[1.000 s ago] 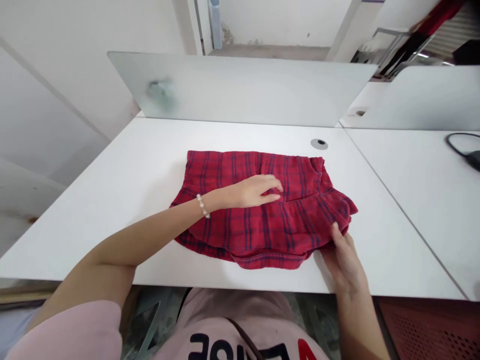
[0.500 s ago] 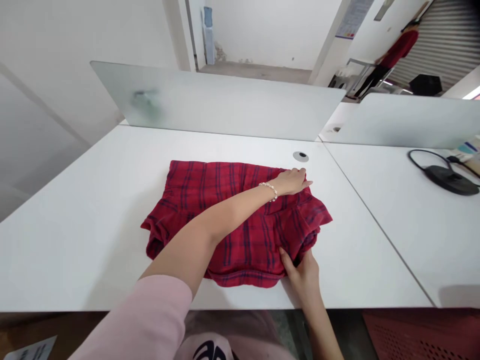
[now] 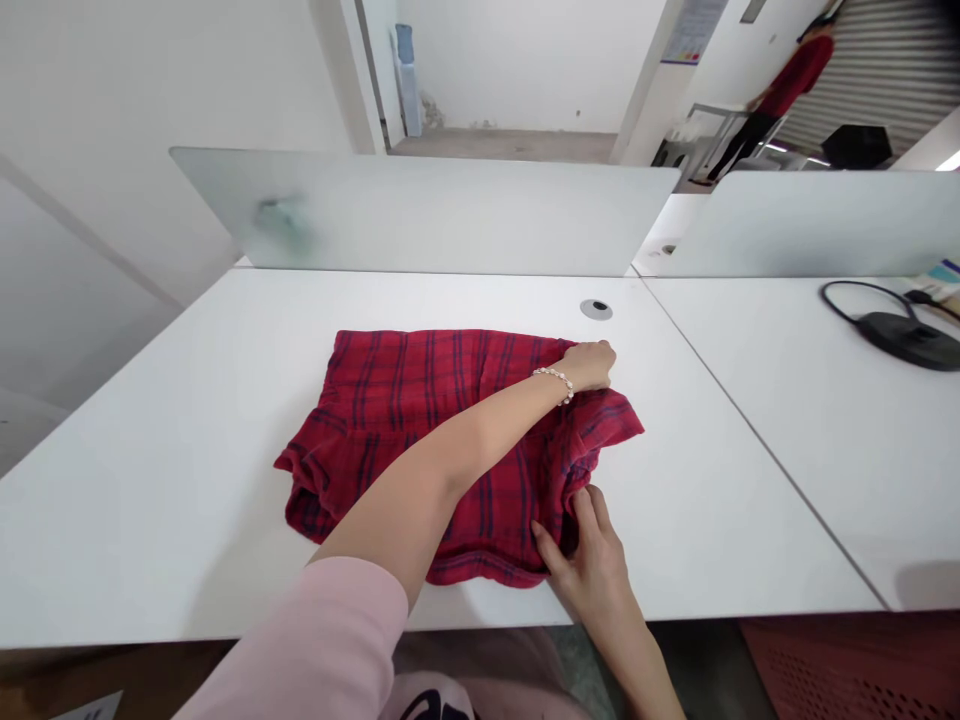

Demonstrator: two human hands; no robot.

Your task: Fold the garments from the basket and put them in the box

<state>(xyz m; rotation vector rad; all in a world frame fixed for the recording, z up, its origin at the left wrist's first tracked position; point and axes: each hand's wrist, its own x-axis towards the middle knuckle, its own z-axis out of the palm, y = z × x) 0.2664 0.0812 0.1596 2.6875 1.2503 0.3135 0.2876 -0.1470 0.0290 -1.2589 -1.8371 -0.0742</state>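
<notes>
At the middle of a white desk (image 3: 150, 480), a folded red plaid garment (image 3: 420, 380) with navy lines is lying flat, its gathered edge bunching toward the near left and a loose flap jutting out at the right. The left hand (image 3: 589, 367), wearing a pearl bracelet (image 3: 555, 383) at the wrist, is reaching across the cloth and resting on its far right edge, the fingers (image 3: 602, 355) curling down over the fabric. Whether they are pinching it or only pressing on it, I cannot tell. The left forearm (image 3: 442, 460) is lying across the garment without a gap, and a pale pink sleeve (image 3: 300, 640) is covering the upper arm. The right hand (image 3: 589, 560) is working at the near right edge, its thumb (image 3: 546, 548) and fingers (image 3: 592, 510) coming together and clamping a fold of the cloth. Just beyond the garment, a round cable grommet (image 3: 596, 309) is sitting in the desktop, and a frosted privacy panel (image 3: 420, 215) is standing upright behind the desk's far edge. On the adjoining desk (image 3: 787, 450) to the right, a black cable (image 3: 862, 295) is looping into a flat black device (image 3: 907, 340). Further off, a person in a red top (image 3: 795, 75) is standing before a metal roller shutter (image 3: 877, 70) — too distant for closer inspection.
</notes>
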